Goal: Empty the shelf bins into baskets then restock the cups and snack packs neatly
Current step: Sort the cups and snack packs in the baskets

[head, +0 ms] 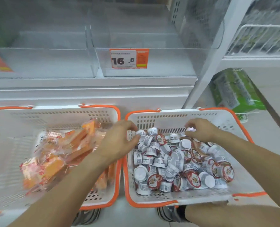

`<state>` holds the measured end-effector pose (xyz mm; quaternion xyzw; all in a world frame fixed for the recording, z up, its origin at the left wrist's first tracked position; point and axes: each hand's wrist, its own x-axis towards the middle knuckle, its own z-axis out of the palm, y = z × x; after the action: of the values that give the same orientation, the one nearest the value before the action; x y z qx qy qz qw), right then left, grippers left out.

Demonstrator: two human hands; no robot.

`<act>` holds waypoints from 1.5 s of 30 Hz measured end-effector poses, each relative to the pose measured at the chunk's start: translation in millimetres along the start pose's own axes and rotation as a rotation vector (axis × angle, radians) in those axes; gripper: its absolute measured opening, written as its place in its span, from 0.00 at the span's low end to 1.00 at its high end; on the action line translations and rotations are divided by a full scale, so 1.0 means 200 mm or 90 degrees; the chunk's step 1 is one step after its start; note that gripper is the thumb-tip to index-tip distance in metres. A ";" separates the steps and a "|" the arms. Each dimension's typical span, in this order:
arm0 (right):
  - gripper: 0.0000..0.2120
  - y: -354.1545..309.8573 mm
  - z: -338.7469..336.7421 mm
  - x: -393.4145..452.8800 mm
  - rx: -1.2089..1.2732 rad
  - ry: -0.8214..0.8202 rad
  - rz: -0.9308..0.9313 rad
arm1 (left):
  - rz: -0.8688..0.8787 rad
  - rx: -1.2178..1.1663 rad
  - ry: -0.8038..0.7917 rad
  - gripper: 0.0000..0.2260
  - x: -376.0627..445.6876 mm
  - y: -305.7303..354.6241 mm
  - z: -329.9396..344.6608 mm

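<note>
Two white baskets with orange rims stand side by side below the shelf. The left basket (8,122) holds several orange snack packs (59,153). The right basket (244,182) is piled with several small white cups with red lids (177,164). My left hand (119,141) reaches across to the far left of the cup pile, its curled fingers closing round a cup (141,133). My right hand (200,130) is at the far side of the same pile and pinches a small cup. Two clear shelf bins, the left one (42,63) and the right one (168,63), hold nothing visible.
An orange price tag (129,58) reading 16.8 hangs on the right bin's front. A white upright post (214,51) borders the shelf on the right. Beyond it sit a green package (234,90) and a white wire rack (260,40).
</note>
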<state>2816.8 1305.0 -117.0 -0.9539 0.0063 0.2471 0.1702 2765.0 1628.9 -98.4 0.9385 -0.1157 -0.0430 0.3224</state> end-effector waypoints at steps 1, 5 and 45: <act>0.22 0.14 0.00 0.01 -0.035 0.011 0.059 | 0.012 -0.005 -0.056 0.10 0.03 0.05 0.09; 0.51 0.74 0.19 0.14 -0.012 -0.008 0.176 | 0.005 0.048 -0.304 0.19 0.15 0.16 0.48; 0.26 0.87 0.42 0.56 0.223 -0.146 0.256 | 0.212 0.158 -0.472 0.30 0.76 0.19 1.52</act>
<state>2858.8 1176.9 -294.0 -0.8554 0.2185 0.3771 0.2797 2857.6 1381.0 -316.2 0.8597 -0.3783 -0.3105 0.1462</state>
